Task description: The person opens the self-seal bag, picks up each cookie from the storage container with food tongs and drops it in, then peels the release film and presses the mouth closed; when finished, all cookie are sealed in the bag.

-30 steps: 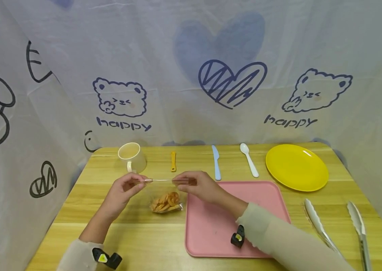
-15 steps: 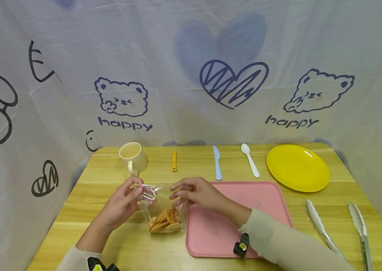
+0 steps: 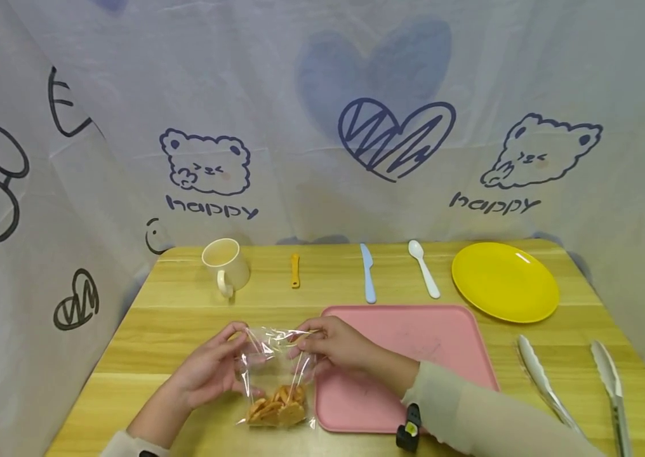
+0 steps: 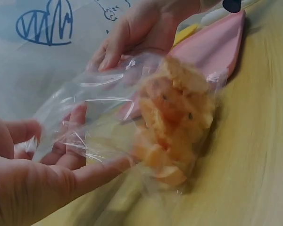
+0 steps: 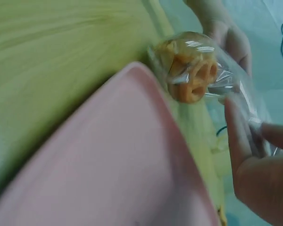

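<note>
A clear plastic bag [image 3: 271, 368] hangs between both hands, with orange-brown snack pieces [image 3: 278, 406] gathered at its bottom. My left hand [image 3: 211, 368] pinches its upper left corner between thumb and index finger, the other fingers lying behind the film. At the upper right corner, my right hand [image 3: 336, 346] pinches the bag the same way. The left wrist view shows the snack pieces [image 4: 172, 122] close up through the film, some with holes or dark specks. In the right wrist view the bag [image 5: 226, 77] tilts beside the tray's corner.
A pink tray [image 3: 414, 406] lies under the right forearm. Behind stand a cream mug [image 3: 231, 270], a small orange handle-like piece [image 3: 295, 271], a blue knife [image 3: 367, 276], a white spoon [image 3: 425, 270] and a yellow plate [image 3: 505, 282]. Metal tongs [image 3: 614, 387] lie at the right.
Both hands have drawn the bag toward the front of the table. It has turned from edge-on to showing its broad face, and the snack pieces have come nearer with it.
</note>
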Tool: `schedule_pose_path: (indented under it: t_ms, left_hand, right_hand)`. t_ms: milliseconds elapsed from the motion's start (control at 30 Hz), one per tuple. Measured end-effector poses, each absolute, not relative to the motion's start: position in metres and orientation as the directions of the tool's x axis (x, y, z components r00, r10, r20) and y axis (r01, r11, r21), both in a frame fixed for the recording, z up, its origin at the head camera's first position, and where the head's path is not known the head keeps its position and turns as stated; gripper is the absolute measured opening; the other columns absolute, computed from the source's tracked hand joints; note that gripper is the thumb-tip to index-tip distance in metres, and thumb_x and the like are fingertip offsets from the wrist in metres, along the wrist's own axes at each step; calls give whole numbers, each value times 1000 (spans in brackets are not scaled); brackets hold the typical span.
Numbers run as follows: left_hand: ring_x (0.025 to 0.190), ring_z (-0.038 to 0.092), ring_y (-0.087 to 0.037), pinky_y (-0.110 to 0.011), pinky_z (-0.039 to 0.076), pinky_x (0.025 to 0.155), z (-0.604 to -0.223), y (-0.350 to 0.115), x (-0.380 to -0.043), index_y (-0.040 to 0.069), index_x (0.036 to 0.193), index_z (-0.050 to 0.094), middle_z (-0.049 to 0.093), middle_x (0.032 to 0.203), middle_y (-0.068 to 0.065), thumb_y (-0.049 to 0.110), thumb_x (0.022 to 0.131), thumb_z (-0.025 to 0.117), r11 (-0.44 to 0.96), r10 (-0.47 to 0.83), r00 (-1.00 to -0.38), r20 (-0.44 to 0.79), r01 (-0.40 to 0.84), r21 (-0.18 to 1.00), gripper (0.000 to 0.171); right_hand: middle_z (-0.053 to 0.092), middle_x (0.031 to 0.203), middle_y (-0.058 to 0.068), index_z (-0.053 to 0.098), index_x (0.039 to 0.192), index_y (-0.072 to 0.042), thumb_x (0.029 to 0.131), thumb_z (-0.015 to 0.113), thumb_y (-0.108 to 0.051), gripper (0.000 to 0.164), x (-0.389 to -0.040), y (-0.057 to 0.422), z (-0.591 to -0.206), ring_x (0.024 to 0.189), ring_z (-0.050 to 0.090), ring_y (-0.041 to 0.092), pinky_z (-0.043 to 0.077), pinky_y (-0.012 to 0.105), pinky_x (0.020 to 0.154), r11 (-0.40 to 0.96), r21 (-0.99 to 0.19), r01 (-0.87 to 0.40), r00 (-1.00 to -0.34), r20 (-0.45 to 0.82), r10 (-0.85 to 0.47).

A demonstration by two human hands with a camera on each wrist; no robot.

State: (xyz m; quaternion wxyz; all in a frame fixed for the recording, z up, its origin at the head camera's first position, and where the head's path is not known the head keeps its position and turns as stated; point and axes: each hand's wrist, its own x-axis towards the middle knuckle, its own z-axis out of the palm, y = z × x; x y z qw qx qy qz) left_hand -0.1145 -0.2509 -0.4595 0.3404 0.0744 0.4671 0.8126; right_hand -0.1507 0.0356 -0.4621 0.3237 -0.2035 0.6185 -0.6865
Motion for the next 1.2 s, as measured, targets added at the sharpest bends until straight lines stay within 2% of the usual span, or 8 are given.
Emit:
schedule_pose_path:
  t_ms: [300, 433, 567, 633, 733, 867, 967, 1200]
  left_hand:
    - [105, 65, -23, -62, 54, 93, -469, -241, -127, 21, 107, 51, 65, 113, -1, 23, 113, 41, -240, 364, -851, -377, -477, 845, 12]
    - [111, 64, -23, -51, 56, 92, -465, -239, -129, 17, 125, 49, 65, 117, -5, 25, 110, 50, -132, 199, -900, -387, -416, 900, 16]
    - [127, 54, -33, -51, 51, 98, -453, -234, -116, 6, 141, 41, 56, 135, -18, 25, 106, 60, 259, 25, -989, -144, -133, 957, 44]
    - [127, 51, -38, -54, 48, 100, -447, -229, -105, 2, 139, 47, 52, 136, -21, 21, 102, 67, 532, -5, -997, 72, 58, 845, 46]
    - [125, 50, -39, -60, 47, 99, -443, -216, -85, 4, 131, 60, 54, 134, -18, 20, 94, 78, 791, 77, -947, 311, 248, 559, 44]
    - [135, 48, -44, -65, 44, 105, -451, -199, -67, 6, 138, 61, 53, 146, -18, 32, 94, 77, 865, 272, -915, 299, 369, 340, 54]
    - [146, 35, -49, -70, 37, 110, -463, -192, -66, 6, 149, 53, 42, 158, -22, 40, 101, 66, 875, 329, -926, 187, 373, 307, 61]
    - [154, 17, -46, -79, 24, 110, -482, -196, -87, 13, 159, 42, 25, 167, -20, 49, 110, 41, 881, 351, -936, -23, 322, 346, 60]
  right_hand:
    - [67, 91, 16, 54, 140, 3, 103, 60, -1, 38, -161, 27, -475, 72, 74, 24, 64, 42, 65, 27, -968, 248, -828, -226, -513]
    - [65, 94, 12, 52, 144, -1, 101, 67, -11, 47, -161, 30, -472, 86, 74, 28, 63, 39, 72, 172, -982, 79, -881, -150, -448]
    - [63, 126, 15, 53, 146, -7, 98, 72, -20, 54, -148, 34, -461, 114, 65, 31, 56, 44, 94, 384, -898, -213, -924, 57, -378]
    - [55, 142, 13, 52, 148, -9, 98, 72, -20, 56, -136, 36, -453, 127, 58, 32, 51, 48, 105, 453, -825, -336, -907, 154, -391]
    - [46, 153, 10, 50, 150, -10, 99, 71, -24, 56, -116, 34, -446, 135, 52, 30, 48, 46, 110, 540, -677, -500, -839, 225, -495]
    - [35, 165, 11, 45, 155, -9, 102, 64, -39, 64, -100, 28, -447, 147, 39, 32, 40, 50, 116, 618, -455, -642, -740, 157, -654]
    - [24, 170, 12, 37, 160, -9, 103, 55, -53, 74, -99, 24, -454, 155, 24, 35, 32, 58, 120, 653, -381, -654, -719, 45, -694]
    - [16, 171, 13, 22, 166, -15, 99, 32, -76, 91, -116, 15, -472, 157, 15, 36, 25, 66, 120, 708, -336, -621, -715, -127, -688]
